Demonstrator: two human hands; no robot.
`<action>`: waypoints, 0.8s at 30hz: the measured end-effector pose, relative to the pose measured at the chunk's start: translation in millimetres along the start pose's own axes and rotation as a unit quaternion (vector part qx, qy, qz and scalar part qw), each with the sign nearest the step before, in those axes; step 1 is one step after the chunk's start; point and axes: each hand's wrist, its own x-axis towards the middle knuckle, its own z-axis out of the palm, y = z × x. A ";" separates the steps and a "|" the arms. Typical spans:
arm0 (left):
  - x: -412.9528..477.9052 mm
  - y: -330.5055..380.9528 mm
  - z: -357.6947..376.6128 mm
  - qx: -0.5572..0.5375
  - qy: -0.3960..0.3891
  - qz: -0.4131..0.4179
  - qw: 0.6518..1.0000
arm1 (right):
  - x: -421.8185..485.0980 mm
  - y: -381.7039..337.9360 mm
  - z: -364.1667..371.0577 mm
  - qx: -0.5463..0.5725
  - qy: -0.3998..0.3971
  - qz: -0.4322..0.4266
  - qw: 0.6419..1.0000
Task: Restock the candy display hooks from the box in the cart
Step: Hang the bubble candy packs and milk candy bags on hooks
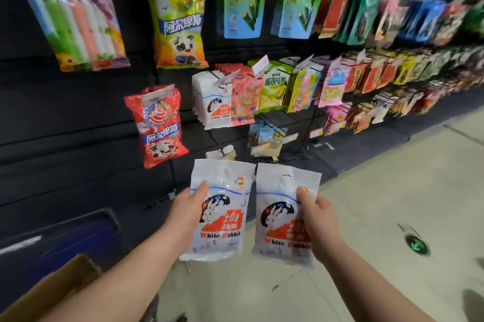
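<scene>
Candy bags, two in all, sit low in the centre of the frame: the left hand [187, 210] grips one White Rabbit bag [217, 213] by its side, the right hand [318, 219] pinches the other bag [279, 217]. Both are upright, hang holes on top, probably for threading onto the hook stack [213, 101] mid-frame. One cardboard box [49, 293] shows lower left.

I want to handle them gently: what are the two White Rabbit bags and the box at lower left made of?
Left White Rabbit bag and right White Rabbit bag: apparently thin glossy plastic film, since they show glare and wrinkles. Box: likely matte brown cardboard, judging by its flat tan flap.
</scene>
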 end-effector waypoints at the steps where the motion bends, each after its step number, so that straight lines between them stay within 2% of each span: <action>1: 0.0 0.6 10.2 0.000 -0.001 0.001 1.000 | 6.2 -1.9 -10.1 0.000 0.002 -0.001 1.000; 8: 4.6 15.2 51.5 0.005 0.001 0.018 1.000 | 42.6 -17.1 -45.6 0.013 -0.007 -0.024 1.000; 24: 108.3 66.2 90.5 -0.033 0.008 0.037 0.999 | 156.7 -72.8 -31.9 -0.019 -0.022 -0.094 0.995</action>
